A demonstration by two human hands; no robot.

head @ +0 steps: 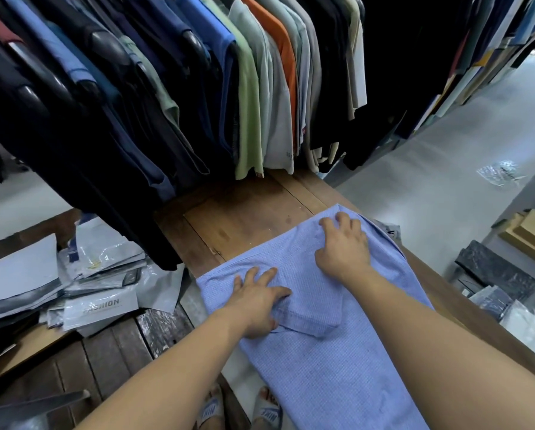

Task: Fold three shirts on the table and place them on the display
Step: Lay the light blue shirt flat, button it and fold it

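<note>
1. A rail of hanging garments [197, 88] fills the far side. Their hems brush the bench's far end, so the working space is the near part.
2. The wooden bench [247, 218] runs away from the person and gives a flat, firm base for creasing.
3. The task's thing, a pale blue checked shirt [337, 367], lies lengthwise on the bench. Its near end hangs over the edge towards the person, and its long sides are already turned in to make a narrow strip. No other shirt to fold is visible, and I cannot tell which spot is the display.
4. A heap of grey plastic garment bags [98, 308] lies on a lower surface to the left, well apart from the shirt.
5. A sleeve flap [315, 315] is folded across the middle, probably to keep it inside the strip.
6. The left hand [256, 302] lies flat on the shirt beside that flap. Its fingers [253, 274] are spread and straight, pinning the cloth so it does not slide.
7. The right hand [343, 243] rests farther up, near the shoulder end. Its fingers [328, 226] are bent with the tips on the fabric, and I cannot tell whether they pinch a fold or only press.
</note>
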